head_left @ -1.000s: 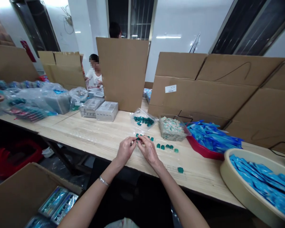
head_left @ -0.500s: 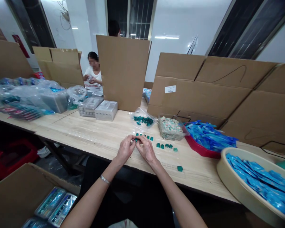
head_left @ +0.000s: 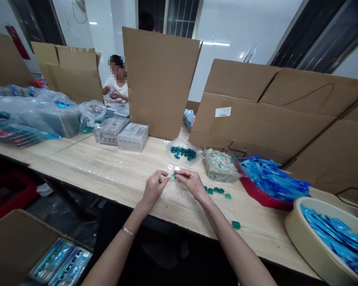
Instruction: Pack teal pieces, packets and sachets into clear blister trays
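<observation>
My right hand [head_left: 192,183] pinches a small green piece [head_left: 174,175] between thumb and fingertips, just above the table. Beside it on the left is my left hand [head_left: 155,186], its thumb and forefinger curved with a small gap between the tips; nothing shows in them. Past my hands, a clear bag [head_left: 179,162] lies with many dark green pieces [head_left: 183,153] on it. To the right of my right hand, several green pieces [head_left: 217,190] form a row. One more green piece [head_left: 236,225] sits closer to the front edge, right of my right forearm.
At right stand a clear container [head_left: 222,167] of pale pieces, a red tray [head_left: 264,200] of blue packets and a cream basin [head_left: 298,238]. Grey plastic trays [head_left: 133,137] and bagged goods [head_left: 59,119] are at left. Cardboard panels [head_left: 158,83] line the back; a person [head_left: 117,85] sits beyond.
My hands, together on a green piece before, are now apart; the piece stays in my right hand. The view has shifted, and my right hand now covers the nearer row of green pieces.
</observation>
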A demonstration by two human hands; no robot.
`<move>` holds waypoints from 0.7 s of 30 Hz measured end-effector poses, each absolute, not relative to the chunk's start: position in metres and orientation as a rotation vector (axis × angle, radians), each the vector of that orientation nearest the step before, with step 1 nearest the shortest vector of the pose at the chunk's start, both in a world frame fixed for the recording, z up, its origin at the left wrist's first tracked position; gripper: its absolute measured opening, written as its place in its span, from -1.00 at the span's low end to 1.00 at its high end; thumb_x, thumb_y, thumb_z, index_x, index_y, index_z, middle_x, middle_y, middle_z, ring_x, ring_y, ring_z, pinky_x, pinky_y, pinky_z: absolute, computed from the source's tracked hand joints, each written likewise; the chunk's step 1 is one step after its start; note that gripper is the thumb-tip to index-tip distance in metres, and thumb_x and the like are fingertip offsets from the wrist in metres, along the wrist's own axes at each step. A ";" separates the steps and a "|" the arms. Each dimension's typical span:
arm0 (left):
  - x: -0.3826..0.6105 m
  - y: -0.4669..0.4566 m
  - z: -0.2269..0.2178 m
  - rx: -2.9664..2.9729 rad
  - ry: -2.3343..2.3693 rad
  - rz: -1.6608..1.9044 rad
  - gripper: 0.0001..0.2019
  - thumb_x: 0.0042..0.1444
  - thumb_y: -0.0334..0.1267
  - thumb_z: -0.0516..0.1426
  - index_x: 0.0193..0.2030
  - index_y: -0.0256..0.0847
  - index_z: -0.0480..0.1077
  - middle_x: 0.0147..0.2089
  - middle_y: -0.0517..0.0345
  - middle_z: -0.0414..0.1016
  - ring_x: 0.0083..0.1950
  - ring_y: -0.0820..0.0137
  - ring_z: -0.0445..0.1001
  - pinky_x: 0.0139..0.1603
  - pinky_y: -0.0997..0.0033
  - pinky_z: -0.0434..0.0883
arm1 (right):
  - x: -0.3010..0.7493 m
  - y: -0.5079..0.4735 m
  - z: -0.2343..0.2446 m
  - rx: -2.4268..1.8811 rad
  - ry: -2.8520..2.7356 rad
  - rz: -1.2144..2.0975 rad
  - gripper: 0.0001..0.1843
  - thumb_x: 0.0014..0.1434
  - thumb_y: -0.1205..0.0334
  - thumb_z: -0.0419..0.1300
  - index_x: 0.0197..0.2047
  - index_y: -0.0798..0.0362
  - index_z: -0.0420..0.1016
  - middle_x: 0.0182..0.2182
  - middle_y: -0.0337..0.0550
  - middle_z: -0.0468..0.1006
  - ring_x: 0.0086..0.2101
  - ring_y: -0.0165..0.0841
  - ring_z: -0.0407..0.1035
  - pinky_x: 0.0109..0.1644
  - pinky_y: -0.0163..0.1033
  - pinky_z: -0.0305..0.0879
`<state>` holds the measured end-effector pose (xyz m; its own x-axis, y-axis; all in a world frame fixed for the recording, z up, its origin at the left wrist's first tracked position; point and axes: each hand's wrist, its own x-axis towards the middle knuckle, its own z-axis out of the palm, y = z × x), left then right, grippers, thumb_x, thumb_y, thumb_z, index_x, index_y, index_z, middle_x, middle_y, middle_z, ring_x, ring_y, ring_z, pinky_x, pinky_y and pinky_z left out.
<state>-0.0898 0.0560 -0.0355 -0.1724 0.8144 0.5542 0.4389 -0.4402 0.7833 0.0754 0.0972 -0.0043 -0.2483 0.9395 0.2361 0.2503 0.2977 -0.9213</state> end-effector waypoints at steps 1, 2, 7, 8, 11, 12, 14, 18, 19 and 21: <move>-0.097 0.060 -0.033 1.581 1.396 1.687 -0.86 0.01 -0.24 0.16 -0.30 -0.23 0.40 -0.37 0.16 0.43 -0.49 0.53 0.31 -0.41 0.49 0.31 | 0.075 0.105 -0.006 -1.094 -1.677 0.944 -0.76 -0.08 0.17 0.25 -0.32 0.10 0.57 -0.43 -0.14 0.59 -0.42 -0.33 0.44 -0.29 -0.25 0.35; -0.104 0.063 -0.030 1.383 1.324 1.720 -0.84 -0.01 -0.22 0.17 -0.29 -0.23 0.40 -0.42 0.20 0.39 -0.55 0.57 0.25 -0.51 0.55 0.26 | 0.074 0.114 -0.008 -1.097 -1.669 0.882 -0.76 -0.09 0.18 0.26 -0.32 0.09 0.57 -0.40 -0.13 0.59 -0.39 -0.32 0.45 -0.26 -0.23 0.35; -0.129 0.068 -0.026 0.734 0.802 1.726 -0.74 -0.09 -0.26 0.24 -0.23 -0.28 0.39 -0.41 0.25 0.29 -0.60 0.69 0.11 -0.74 0.70 -0.01 | 0.059 0.150 -0.028 -1.094 -1.869 0.579 -0.86 -0.03 0.27 0.21 -0.36 0.05 0.57 -0.37 -0.13 0.59 -0.34 -0.28 0.46 -0.19 -0.20 0.34; -0.131 0.067 -0.027 0.663 0.740 1.711 -0.74 -0.10 -0.29 0.25 -0.23 -0.29 0.39 -0.37 0.22 0.30 -0.59 0.70 0.14 -0.74 0.71 0.00 | 0.055 0.154 -0.032 -1.088 -1.935 0.534 -0.87 -0.02 0.29 0.20 -0.37 0.05 0.57 -0.37 -0.13 0.59 -0.33 -0.28 0.46 -0.18 -0.21 0.33; -0.133 0.063 -0.030 0.464 0.592 1.641 -0.76 -0.08 -0.38 0.23 -0.22 -0.32 0.38 -0.31 0.17 0.32 -0.54 0.70 0.20 -0.73 0.74 0.06 | 0.047 0.164 -0.045 -1.080 -2.095 0.441 -0.85 0.03 0.36 0.16 -0.34 0.05 0.56 -0.35 -0.12 0.59 -0.30 -0.28 0.45 -0.15 -0.22 0.32; -0.134 0.063 -0.030 0.401 0.547 1.620 -0.78 -0.06 -0.40 0.22 -0.22 -0.32 0.38 -0.32 0.17 0.32 -0.53 0.69 0.22 -0.72 0.75 0.09 | 0.046 0.165 -0.049 -1.083 -2.127 0.423 -0.84 0.04 0.37 0.16 -0.33 0.05 0.56 -0.34 -0.12 0.59 -0.29 -0.28 0.45 -0.14 -0.22 0.32; -0.136 0.063 -0.029 0.290 0.464 1.590 -0.83 -0.03 -0.44 0.19 -0.24 -0.34 0.38 -0.33 0.17 0.32 -0.52 0.67 0.25 -0.71 0.74 0.12 | 0.045 0.167 -0.053 -1.088 -2.169 0.394 -0.83 0.05 0.37 0.15 -0.31 0.05 0.56 -0.32 -0.11 0.59 -0.27 -0.29 0.45 -0.15 -0.24 0.32; -0.144 0.066 -0.027 0.101 0.362 1.564 -0.93 0.06 -0.48 0.10 -0.28 -0.35 0.35 -0.37 0.14 0.34 -0.51 0.63 0.27 -0.72 0.73 0.14 | 0.042 0.165 -0.055 -1.108 -2.278 0.289 -0.84 0.08 0.35 0.14 -0.32 0.05 0.56 -0.32 -0.10 0.59 -0.26 -0.30 0.44 -0.15 -0.27 0.30; -0.146 0.066 -0.026 0.059 0.345 1.557 -0.93 0.08 -0.49 0.07 -0.28 -0.35 0.35 -0.37 0.12 0.35 -0.51 0.62 0.28 -0.72 0.73 0.14 | 0.040 0.165 -0.055 -1.126 -2.319 0.234 -0.84 0.09 0.36 0.13 -0.34 0.06 0.56 -0.33 -0.10 0.59 -0.26 -0.30 0.43 -0.15 -0.27 0.29; -0.148 0.066 -0.026 -0.007 0.314 1.548 -0.90 0.11 -0.48 0.02 -0.28 -0.35 0.34 -0.38 0.09 0.36 -0.50 0.59 0.30 -0.72 0.73 0.15 | 0.037 0.165 -0.055 -1.154 -2.399 0.129 -0.81 0.10 0.37 0.10 -0.39 0.07 0.55 -0.37 -0.09 0.58 -0.27 -0.28 0.41 -0.16 -0.27 0.27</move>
<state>-0.1483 0.0662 -0.0258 -0.0090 0.9791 -0.2031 -0.9810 0.0308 0.1916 0.0368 0.1648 -0.0552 -0.5345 0.7585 0.3728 0.7141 0.6413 -0.2809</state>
